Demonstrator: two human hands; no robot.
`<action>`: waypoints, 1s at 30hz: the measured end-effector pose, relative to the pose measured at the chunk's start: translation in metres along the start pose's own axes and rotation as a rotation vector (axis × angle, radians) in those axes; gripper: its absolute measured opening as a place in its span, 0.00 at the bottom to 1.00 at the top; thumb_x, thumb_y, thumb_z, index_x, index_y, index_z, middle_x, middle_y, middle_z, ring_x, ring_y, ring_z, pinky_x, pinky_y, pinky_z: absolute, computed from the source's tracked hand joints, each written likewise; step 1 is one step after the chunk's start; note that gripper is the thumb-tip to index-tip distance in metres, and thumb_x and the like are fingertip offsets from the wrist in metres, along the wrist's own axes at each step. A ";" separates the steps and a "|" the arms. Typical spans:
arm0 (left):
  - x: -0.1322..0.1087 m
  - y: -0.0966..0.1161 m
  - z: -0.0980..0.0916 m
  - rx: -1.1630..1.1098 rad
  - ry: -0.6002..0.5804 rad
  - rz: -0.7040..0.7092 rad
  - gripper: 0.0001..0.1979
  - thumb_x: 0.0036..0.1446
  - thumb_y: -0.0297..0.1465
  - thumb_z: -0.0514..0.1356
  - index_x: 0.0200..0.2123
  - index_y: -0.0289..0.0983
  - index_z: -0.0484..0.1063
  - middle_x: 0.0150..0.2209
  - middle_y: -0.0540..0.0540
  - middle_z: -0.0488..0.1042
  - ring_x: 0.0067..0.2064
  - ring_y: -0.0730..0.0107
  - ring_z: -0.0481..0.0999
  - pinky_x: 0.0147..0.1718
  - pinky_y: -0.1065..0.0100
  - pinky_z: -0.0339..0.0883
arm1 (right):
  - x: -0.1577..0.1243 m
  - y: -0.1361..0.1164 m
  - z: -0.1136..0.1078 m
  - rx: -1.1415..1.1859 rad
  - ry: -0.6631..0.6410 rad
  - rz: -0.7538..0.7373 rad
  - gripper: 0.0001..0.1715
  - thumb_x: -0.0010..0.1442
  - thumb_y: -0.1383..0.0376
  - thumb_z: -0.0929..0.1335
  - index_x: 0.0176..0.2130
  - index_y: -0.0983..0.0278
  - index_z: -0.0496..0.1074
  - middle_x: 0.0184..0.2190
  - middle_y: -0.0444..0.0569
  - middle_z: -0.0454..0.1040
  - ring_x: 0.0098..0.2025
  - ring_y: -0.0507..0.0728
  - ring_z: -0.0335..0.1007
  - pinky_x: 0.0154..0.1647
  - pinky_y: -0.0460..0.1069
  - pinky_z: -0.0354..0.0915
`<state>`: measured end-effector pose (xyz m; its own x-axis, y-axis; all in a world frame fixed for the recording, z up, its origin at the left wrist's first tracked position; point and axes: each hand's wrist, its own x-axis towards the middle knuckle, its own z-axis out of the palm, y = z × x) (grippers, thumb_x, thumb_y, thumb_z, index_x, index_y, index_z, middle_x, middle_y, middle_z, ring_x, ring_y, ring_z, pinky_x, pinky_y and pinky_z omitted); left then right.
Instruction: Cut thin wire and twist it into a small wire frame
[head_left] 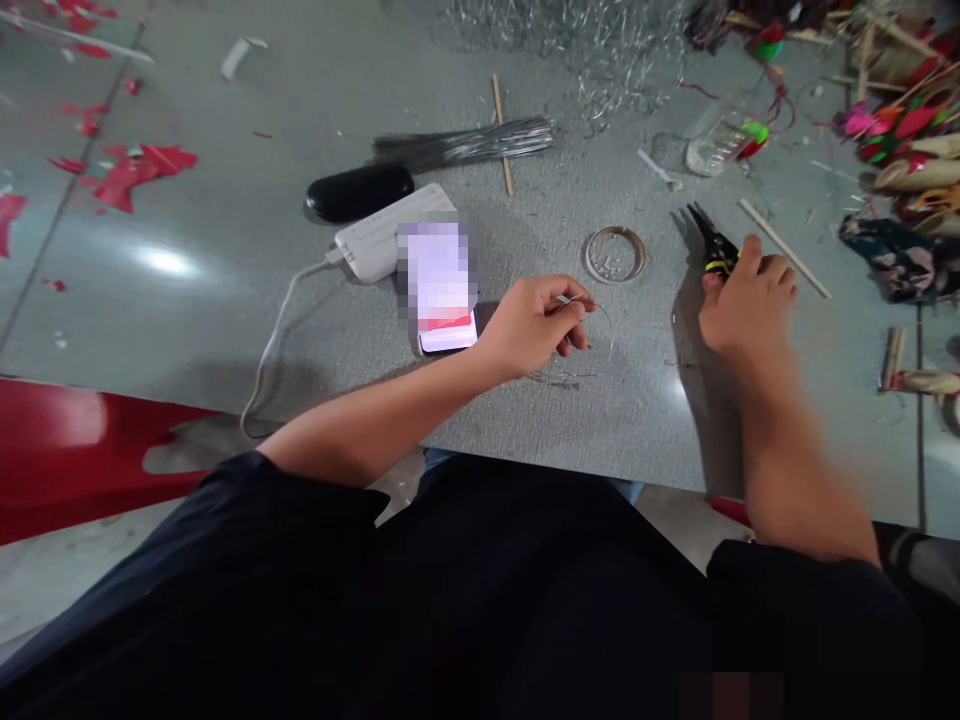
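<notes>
My left hand (536, 325) is closed in a pinch on a thin wire (581, 300), above the table's near part. A few loose wire pieces (559, 382) lie just below that hand. Off to the right, my right hand (752, 305) is wrapped round the handles of a pair of pliers (711, 240) with black and yellow grips. The jaws point up and to the left, slightly apart. Between the hands, a little farther back, sits a ring-shaped roll (615, 254) with small bits inside it.
A lit phone (448, 340) leans on a white power strip (375, 235) with a cable. Behind lie a black case (360, 192), a wire bundle (465, 145) across a stick (502, 175), and tangled wire (570, 45). A plastic bottle (716, 145) and colourful crafts (919, 150) are at right.
</notes>
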<state>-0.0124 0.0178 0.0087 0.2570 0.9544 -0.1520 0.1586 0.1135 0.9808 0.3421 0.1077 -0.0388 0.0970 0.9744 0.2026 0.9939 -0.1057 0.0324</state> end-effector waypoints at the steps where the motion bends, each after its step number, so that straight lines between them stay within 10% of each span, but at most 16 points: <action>1: 0.001 0.000 -0.001 0.011 0.002 0.002 0.10 0.85 0.40 0.69 0.50 0.41 0.86 0.34 0.42 0.90 0.33 0.65 0.90 0.36 0.60 0.87 | 0.002 0.002 -0.001 0.044 0.005 -0.025 0.57 0.79 0.69 0.85 0.93 0.77 0.65 0.76 0.86 0.77 0.72 0.82 0.82 0.67 0.67 0.69; 13: 0.007 -0.009 -0.005 0.098 0.027 0.057 0.11 0.85 0.41 0.72 0.49 0.42 0.88 0.38 0.40 0.92 0.34 0.65 0.89 0.35 0.61 0.84 | -0.029 -0.004 -0.031 0.429 -0.041 -0.605 0.42 0.58 0.73 0.79 0.69 0.57 0.83 0.65 0.61 0.88 0.65 0.79 0.87 0.71 0.73 0.81; 30: 0.011 -0.014 -0.010 0.064 0.068 0.001 0.11 0.80 0.40 0.73 0.44 0.41 0.88 0.36 0.40 0.91 0.32 0.67 0.84 0.34 0.60 0.81 | -0.035 -0.020 -0.031 0.203 -0.068 -0.611 0.29 0.69 0.66 0.79 0.67 0.60 0.84 0.59 0.63 0.88 0.59 0.78 0.85 0.66 0.72 0.81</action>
<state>-0.0217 0.0292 -0.0055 0.1928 0.9712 -0.1402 0.2191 0.0966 0.9709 0.3168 0.0697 -0.0165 -0.4927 0.8583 0.1431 0.8608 0.5049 -0.0646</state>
